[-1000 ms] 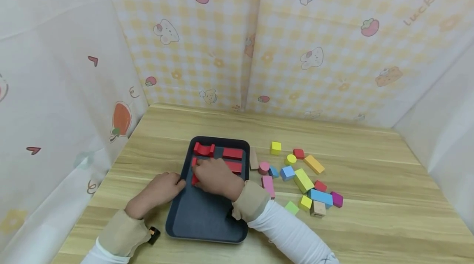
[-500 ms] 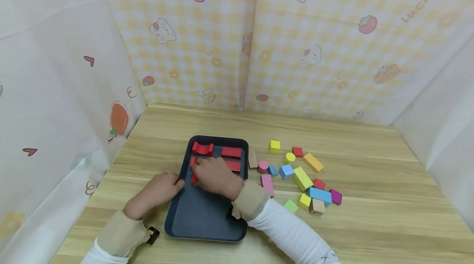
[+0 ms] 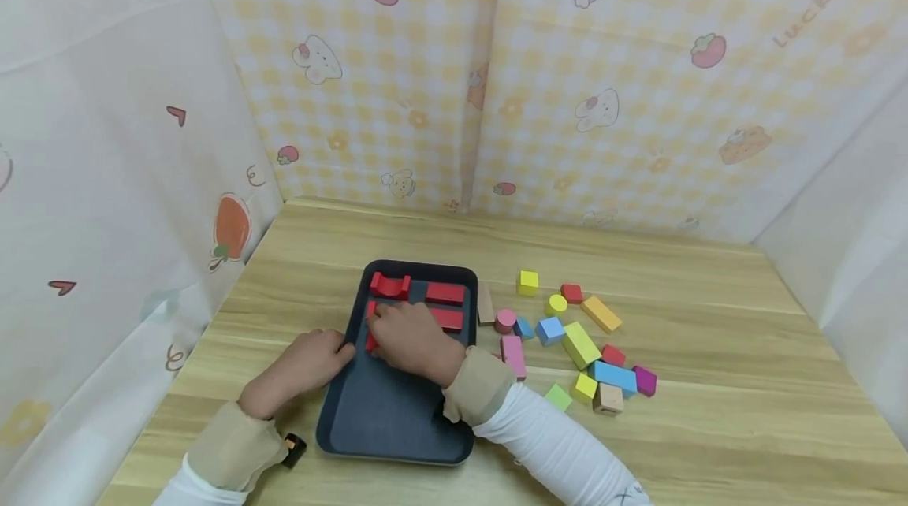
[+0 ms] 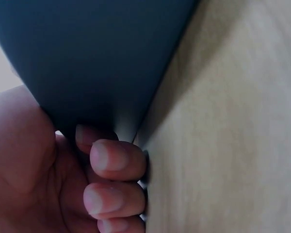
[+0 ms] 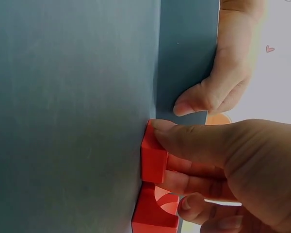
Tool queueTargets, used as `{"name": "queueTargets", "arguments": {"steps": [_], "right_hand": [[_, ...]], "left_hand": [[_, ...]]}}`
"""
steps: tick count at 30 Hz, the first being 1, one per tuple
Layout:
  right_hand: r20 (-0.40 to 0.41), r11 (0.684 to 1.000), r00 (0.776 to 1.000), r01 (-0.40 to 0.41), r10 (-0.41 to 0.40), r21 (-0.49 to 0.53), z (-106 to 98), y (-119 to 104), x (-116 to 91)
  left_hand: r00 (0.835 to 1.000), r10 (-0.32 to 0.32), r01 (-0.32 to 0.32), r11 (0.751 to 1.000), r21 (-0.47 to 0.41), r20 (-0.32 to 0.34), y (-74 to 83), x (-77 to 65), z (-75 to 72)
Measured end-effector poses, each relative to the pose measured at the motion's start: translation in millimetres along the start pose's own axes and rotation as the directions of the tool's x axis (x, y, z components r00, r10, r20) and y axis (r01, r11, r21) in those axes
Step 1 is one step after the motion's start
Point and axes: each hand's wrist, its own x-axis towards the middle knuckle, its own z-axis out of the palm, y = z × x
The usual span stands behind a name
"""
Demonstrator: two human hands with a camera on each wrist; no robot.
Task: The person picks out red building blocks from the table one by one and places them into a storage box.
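Note:
A dark blue-grey tray (image 3: 397,419) lies on the table, and my left hand (image 3: 308,364) grips its left rim. Its thumb laps over the inside of the wall in the right wrist view, while its curled fingertips (image 4: 119,160) show outside, close to the tabletop. My right hand (image 3: 414,336) reaches into the tray, pinching a small red block (image 5: 154,158) between thumb and fingers near the left wall. Beside that block is a red arch-cut block (image 5: 153,213). Toward the tray's far end sit another red arch-cut block (image 3: 390,286) and two red rectangular blocks, one (image 3: 445,293) behind the other.
Right of the tray are scattered loose blocks, among them a pink block (image 3: 513,356), a yellow-green block (image 3: 582,345), a blue block (image 3: 614,377) and an orange block (image 3: 601,314). A plain wooden block (image 3: 485,305) lies against the tray's right side. Patterned cloth (image 3: 567,96) hangs behind the table.

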Motion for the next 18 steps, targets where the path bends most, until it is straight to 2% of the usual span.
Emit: {"name": "queueTargets", "arguments": {"steps": [7,14,18], "right_hand": [[0.021,1.000,1.000,-0.015,0.015,0.022,-4,5,2],[0.033,0.980,0.994,-0.112,0.108,0.164,-26,17,-3],[0.031,0.972,0.991,-0.137,0.133,0.191,-36,22,-11]], "left_hand": [[1.000,0.005,-0.005,1.000,-0.002,-0.012,0.5,2.8,0.4],[1.000,-0.015,0.015,1.000,-0.005,0.000,0.5,1.3,1.0],[0.999,-0.031,0.031,1.000,-0.001,0.008,-0.2,1.1,1.0]]}}
